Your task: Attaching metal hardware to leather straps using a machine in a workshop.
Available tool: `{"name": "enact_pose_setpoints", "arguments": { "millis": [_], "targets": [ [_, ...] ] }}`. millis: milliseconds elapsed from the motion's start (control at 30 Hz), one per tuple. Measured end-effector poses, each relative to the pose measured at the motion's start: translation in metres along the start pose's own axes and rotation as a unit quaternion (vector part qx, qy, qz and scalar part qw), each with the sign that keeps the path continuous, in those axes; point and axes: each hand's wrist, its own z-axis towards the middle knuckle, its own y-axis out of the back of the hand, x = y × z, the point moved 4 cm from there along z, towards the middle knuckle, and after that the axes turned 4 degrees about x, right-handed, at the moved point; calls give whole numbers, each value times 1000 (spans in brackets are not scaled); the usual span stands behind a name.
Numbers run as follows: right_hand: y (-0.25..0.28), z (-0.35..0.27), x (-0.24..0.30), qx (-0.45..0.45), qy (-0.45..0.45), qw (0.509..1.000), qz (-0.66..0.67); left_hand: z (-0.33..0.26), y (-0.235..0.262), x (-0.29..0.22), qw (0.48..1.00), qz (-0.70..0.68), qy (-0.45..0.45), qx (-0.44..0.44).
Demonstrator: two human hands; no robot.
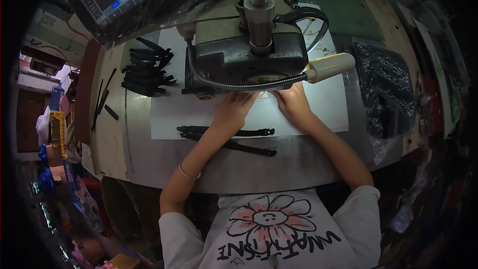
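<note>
My left hand reaches under the dark head of a machine that looks like a sewing machine. Its fingers are drawn together, their tips hidden behind a bendable metal lamp neck. On the other side, my right hand points inward with the thumb partly showing; the machine covers its other fingers. A small pale piece lies lit between both hands; I cannot tell whether either grips it. Near my left forearm, black straps lie across the white sheet's front edge, and another black strap rests on the metal table.
A pile of black straps is at the left, with a few loose black strips farther left. On the right lies a clear plastic bag of dark contents. The cream lamp handle juts out above my right hand; a screen stands far left.
</note>
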Motion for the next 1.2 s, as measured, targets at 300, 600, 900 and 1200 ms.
{"name": "enact_pose_setpoints", "arguments": {
  "millis": [300,600,900,1200],
  "targets": [
    [-6,-2,-11,23,-34,999,12,3,2,-3,1000,-13,6,0],
    [2,-3,-2,3,-25,999,48,-1,6,-9,998,-54,10,13],
    [15,4,-9,108,80,991,7,-10,22,-22,965,-235,113,-26],
    [21,-3,22,59,57,987,141,-19,-10,-33,452,-823,335,83]
  ]
}}
